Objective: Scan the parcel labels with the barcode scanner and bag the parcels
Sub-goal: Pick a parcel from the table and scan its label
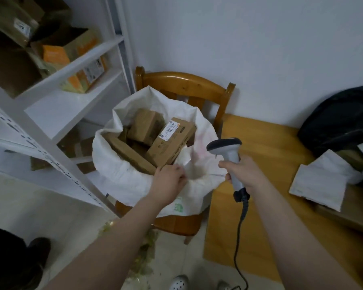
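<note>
1. We see the right hand (243,174) clamped round the handle of the barcode scanner (228,155). Its head is turned toward the white sack (113,164), and we judge this keeps the scanning window facing the labels.
2. The left hand (170,178) has its fingers curled on the sack's near rim, pinching the cloth, probably to keep the mouth open and steady.
3. The parcels lie inside the sack, brown boxes piled at angles. The labelled box (172,143) sits uppermost with its label (170,130) facing up (handy for a scan, though we cannot tell whether it has been read).
4. The sack stands on the seat of a wooden chair (184,82), which we think puts its mouth within easy reach.
5. To the left is white shelving (76,59) holding more boxes. To the right is a wooden table (260,153) bearing white mailers (323,181) and a black bag (344,118).
6. The scanner's cable (238,237) hangs beside the table edge, where we think it could snag.
</note>
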